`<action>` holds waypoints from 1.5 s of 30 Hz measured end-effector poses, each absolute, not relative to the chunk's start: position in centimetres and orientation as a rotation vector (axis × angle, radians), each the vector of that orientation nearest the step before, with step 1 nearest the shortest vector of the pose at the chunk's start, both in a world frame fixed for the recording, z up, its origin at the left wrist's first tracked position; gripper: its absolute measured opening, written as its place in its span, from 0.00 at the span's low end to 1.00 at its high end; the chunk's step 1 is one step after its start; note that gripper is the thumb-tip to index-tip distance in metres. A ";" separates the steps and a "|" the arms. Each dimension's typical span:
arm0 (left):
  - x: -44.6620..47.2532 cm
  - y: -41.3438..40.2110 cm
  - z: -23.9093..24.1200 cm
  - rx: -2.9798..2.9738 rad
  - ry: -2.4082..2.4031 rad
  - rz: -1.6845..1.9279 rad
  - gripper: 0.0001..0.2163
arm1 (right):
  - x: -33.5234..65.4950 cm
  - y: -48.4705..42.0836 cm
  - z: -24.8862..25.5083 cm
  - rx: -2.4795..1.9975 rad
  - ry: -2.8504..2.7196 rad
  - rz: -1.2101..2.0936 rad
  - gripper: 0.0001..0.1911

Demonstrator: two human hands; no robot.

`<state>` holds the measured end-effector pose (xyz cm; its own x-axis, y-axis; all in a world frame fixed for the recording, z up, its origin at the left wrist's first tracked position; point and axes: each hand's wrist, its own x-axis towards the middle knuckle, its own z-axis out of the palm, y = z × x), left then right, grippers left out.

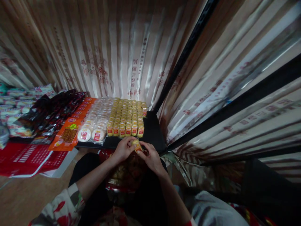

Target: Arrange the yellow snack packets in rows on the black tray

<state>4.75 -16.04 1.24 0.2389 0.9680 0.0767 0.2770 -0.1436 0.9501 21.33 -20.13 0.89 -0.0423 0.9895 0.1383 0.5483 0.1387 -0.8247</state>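
Between my two hands is a small yellow-wrapped snack packet [136, 145], pinched at both ends above my lap. My left hand [124, 148] has its fingers closed on the packet's left end. On its right end, the thumb and fingers of my right hand [150, 156] are closed too. Just beyond my hands, yellow snack packets [128, 117] of the same look stand in neat rows on a black table [154, 131]. In my lap, below the hands, lies a clear and red bag [122, 175] with more golden packets inside.
Left of the rows are round white packaged cakes [97, 125], orange snack bags [68, 135], dark shiny packets [56, 110] and white packages [17, 110]. A red printed sheet [25, 158] hangs at the table's left front. Curtains [122, 53] and a black pole [185, 56] stand behind.
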 end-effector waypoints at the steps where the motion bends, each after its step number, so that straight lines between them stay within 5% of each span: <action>1: 5.3 -15.4 1.7 1.663 1.169 0.945 0.13 | 21.6 -19.8 0.9 -1.491 -1.662 0.741 0.19; 13: 12.8 -6.0 6.1 2.210 1.084 0.802 0.19 | 26.5 -10.5 -0.7 -1.481 -1.143 0.701 0.22; 24: 14.4 -1.7 3.5 2.784 1.206 0.483 0.17 | 27.4 -0.9 -2.9 -1.737 -1.255 0.520 0.18; 45: 15.7 2.3 1.0 2.747 1.223 0.407 0.16 | 25.9 2.3 -5.9 -1.642 -1.307 0.414 0.23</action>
<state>15.74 2.26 0.97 0.6402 0.7420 0.1988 0.7133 -0.6703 0.2045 25.90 2.32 -5.86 0.3685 0.8843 0.2866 0.5582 0.0360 -0.8289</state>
